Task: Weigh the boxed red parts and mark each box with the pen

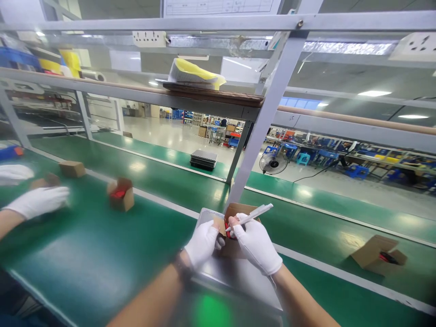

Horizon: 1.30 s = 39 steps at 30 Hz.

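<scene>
An open cardboard box (235, 249) with something red inside stands on a grey metal plate, which looks like a scale platform (235, 278). My left hand (203, 243), in a white glove with bare fingertips, is closed on the box's left flap (220, 224). A white pen (257, 213) is pinched in my right hand (259, 245), gloved the same way. Its tip points down and left into the box opening, close to my left fingers. Whether the tip touches anything is hidden.
Another person's gloved hands (42, 200) work at the far left beside a small box. Open boxes with red contents (119, 195) (378, 256) and a closed box (72, 168) sit on the green belt (163, 227). A metal post (262, 113) rises just ahead.
</scene>
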Each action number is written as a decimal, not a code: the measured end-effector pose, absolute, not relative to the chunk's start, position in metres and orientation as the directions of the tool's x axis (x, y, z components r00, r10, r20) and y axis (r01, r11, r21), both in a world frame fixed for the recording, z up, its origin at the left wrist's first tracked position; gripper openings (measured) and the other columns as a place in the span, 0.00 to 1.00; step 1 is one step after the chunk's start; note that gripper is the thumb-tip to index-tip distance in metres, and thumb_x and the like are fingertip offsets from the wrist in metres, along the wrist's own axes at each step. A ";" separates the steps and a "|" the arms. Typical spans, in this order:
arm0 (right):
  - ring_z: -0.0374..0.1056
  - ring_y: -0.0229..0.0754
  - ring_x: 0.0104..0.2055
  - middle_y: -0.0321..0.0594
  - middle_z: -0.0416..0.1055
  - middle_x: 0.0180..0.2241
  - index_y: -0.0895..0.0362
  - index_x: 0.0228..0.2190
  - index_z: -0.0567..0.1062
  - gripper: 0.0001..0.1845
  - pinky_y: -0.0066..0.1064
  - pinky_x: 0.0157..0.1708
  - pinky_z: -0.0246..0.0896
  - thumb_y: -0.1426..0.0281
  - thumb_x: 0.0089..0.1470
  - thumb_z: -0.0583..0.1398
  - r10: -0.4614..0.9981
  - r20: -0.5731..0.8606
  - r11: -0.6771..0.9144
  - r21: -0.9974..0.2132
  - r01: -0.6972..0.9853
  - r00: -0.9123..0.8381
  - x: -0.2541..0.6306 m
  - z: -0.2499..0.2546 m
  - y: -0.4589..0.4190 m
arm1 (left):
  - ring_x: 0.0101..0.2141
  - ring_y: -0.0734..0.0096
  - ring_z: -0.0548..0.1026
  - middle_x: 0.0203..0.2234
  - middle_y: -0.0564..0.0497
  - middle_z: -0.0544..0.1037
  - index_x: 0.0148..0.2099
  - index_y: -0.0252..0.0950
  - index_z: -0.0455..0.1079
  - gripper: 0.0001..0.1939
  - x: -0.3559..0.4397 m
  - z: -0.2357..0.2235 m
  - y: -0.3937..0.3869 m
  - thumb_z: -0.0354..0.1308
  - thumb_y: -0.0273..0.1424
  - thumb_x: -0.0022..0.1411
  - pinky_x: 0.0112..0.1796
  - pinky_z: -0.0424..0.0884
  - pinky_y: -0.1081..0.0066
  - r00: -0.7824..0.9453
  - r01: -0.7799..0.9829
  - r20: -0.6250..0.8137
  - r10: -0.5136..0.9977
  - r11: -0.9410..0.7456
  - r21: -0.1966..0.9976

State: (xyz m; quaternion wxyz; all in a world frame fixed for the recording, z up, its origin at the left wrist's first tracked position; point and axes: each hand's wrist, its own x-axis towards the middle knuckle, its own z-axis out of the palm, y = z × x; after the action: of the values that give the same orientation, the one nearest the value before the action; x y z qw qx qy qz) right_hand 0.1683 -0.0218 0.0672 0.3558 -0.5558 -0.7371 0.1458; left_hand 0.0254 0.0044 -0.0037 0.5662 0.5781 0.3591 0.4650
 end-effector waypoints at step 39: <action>0.63 0.40 0.26 0.35 0.67 0.21 0.55 0.20 0.65 0.18 0.29 0.29 0.54 0.60 0.57 0.53 0.905 0.425 0.305 -0.663 0.684 0.008 0.170 0.060 -0.025 | 0.19 0.74 0.67 0.20 0.49 0.71 0.33 0.31 0.64 0.22 0.025 -0.002 0.003 0.41 0.45 0.62 0.23 0.64 0.72 0.333 -0.126 0.148 0.931 -0.112 0.986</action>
State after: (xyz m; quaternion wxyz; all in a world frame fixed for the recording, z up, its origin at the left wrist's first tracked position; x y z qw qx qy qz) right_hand 0.1698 -0.0250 0.0602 0.4172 -0.5743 -0.6917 0.1326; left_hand 0.0246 0.0034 -0.0018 0.5701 0.5842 0.3448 0.4636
